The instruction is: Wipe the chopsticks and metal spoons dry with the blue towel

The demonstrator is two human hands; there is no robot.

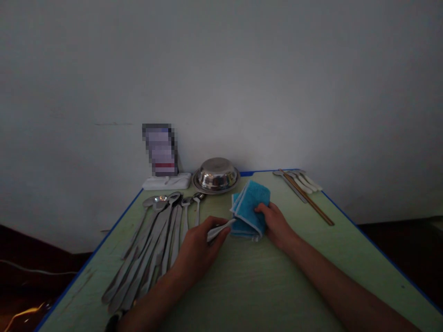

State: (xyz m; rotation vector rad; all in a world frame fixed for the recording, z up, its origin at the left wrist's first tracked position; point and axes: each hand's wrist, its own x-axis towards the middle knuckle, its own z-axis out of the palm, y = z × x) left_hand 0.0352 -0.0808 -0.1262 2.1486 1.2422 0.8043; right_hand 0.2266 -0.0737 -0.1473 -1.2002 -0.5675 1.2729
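My left hand [197, 244] is closed around the pale handle of a piece of cutlery [220, 229]. The far end of this piece goes into a folded blue cloth [253, 205] with white edging, so I cannot tell its kind. Gripping the cloth from the right is my right hand [278, 226], its thumb pressed on top and its other fingers mostly hidden. Close by my left forearm lies a spread of metal spoons [161, 203] and other long-handled cutlery, their bowls toward the wall.
An upside-down metal bowl [217, 173] stands at the table's back edge. Left of it, a blurred-out phone [162, 152] leans on a white stand [166, 182]. Brown chopsticks [308, 198], a metal spoon [292, 186] and several white-handled utensils [304, 181] lie at the back right of the green table [256, 286].
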